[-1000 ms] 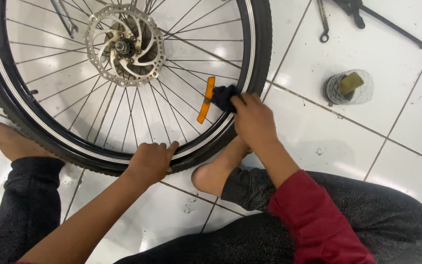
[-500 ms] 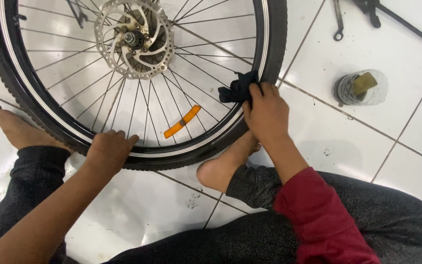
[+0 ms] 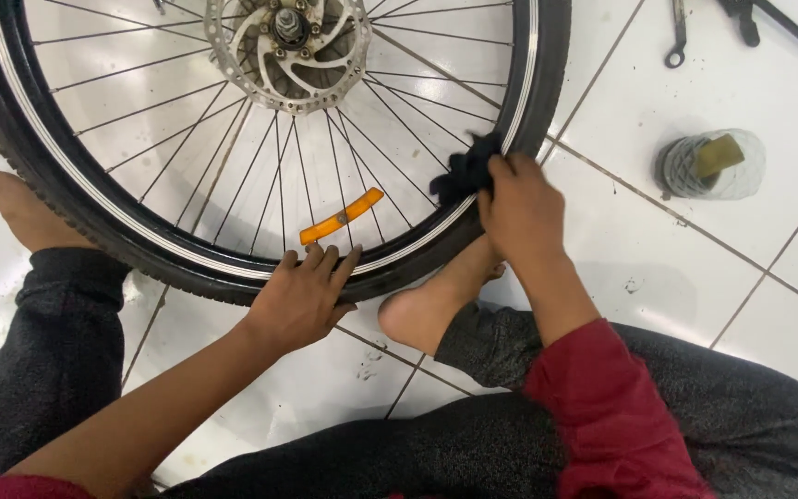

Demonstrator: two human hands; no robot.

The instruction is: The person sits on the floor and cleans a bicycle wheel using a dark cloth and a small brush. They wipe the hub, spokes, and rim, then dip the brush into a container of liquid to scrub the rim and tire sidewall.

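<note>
A bicycle wheel (image 3: 66,199) with a black tyre, silver rim, thin spokes and a disc rotor (image 3: 284,42) at the hub lies flat on the white tile floor. My left hand (image 3: 302,296) rests on the near tyre, fingers spread toward the rim, just below an orange spoke reflector (image 3: 342,215). My right hand (image 3: 519,208) presses a black cloth (image 3: 462,171) against the rim on the right side of the wheel. My bare feet lie under the wheel's edge.
A clear plastic jar (image 3: 711,164) with a yellowish piece inside stands on the tiles at the right. A spanner (image 3: 676,37) and a long black tool (image 3: 787,32) lie at the top right. My dark trouser legs fill the bottom.
The wheel has turned, carrying the orange reflector from the right side round to the near side. My left hand went left with the tyre, then came back below the reflector. My right hand kept the cloth on the rim.
</note>
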